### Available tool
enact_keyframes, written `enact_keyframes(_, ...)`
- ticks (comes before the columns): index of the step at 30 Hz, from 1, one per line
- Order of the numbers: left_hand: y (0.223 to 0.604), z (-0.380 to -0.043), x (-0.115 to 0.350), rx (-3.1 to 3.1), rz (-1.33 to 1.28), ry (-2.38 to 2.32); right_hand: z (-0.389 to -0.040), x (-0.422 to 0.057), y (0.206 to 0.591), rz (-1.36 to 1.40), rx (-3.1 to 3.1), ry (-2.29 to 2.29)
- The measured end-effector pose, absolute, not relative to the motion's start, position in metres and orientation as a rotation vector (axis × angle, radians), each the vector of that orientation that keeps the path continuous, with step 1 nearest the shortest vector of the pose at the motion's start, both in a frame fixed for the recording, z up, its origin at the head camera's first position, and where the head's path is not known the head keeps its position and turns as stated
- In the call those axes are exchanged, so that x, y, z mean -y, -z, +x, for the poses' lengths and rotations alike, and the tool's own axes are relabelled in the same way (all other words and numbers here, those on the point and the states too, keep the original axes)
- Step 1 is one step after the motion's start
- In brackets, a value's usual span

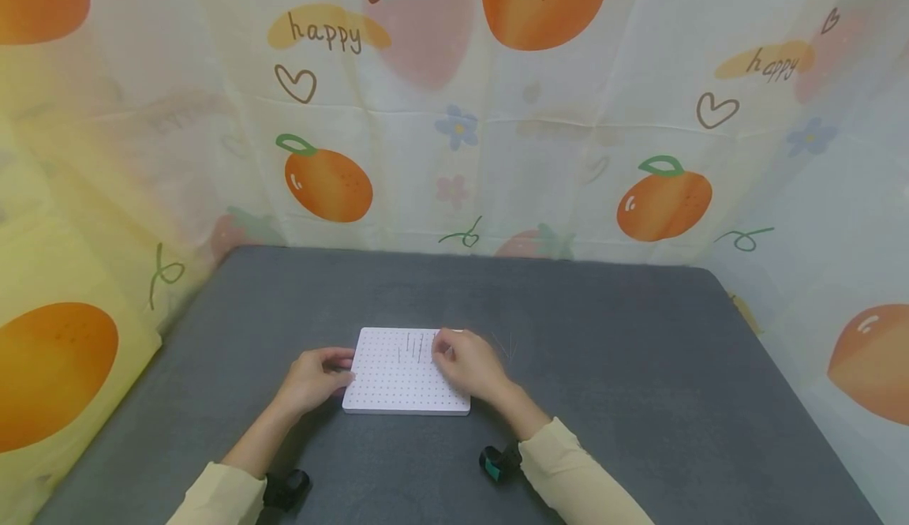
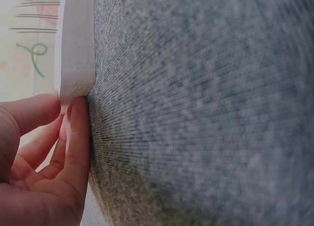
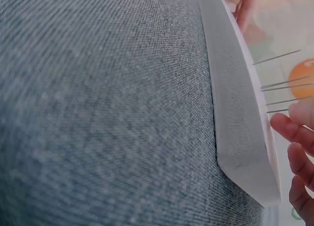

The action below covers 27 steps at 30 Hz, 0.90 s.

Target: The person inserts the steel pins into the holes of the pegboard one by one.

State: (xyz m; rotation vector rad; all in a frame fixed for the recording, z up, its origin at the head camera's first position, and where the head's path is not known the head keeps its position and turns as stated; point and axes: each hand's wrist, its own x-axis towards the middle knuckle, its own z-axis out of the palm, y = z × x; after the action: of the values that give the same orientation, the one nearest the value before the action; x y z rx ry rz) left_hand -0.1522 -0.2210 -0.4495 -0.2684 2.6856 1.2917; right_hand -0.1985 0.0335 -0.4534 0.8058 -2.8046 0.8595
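A white perforated board (image 1: pixel 398 387) lies flat on the dark table. Several thin metal pins (image 1: pixel 420 349) stand upright in its holes towards the far side; the right wrist view shows the pins (image 3: pixel 279 56) side-on. My left hand (image 1: pixel 312 379) holds the board's left edge; in the left wrist view its thumb (image 2: pixel 37 110) meets the upper edge and a finger touches the side close to the tabletop. Over the far right part of the board, my right hand (image 1: pixel 467 361) pinches a thin pin between thumb and index finger (image 3: pixel 289 127), its other fingers loosely curled. That pin's lower end is hard to make out.
Some loose thin pins (image 1: pixel 506 345) lie on the table (image 1: pixel 625 399) just right of the board. Black wrist devices (image 1: pixel 287 490) sit at both cuffs. A fruit-printed curtain (image 1: pixel 540 154) hangs behind the table and along its sides.
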Motion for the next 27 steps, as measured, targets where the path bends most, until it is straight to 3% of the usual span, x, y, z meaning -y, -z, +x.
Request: enact_keyframes(27, 0.449, -0.152, 0.22, -2.675, -0.273, -1.31, -0.202, -0.045, 0.453, 0.921, 2.803, -0.77)
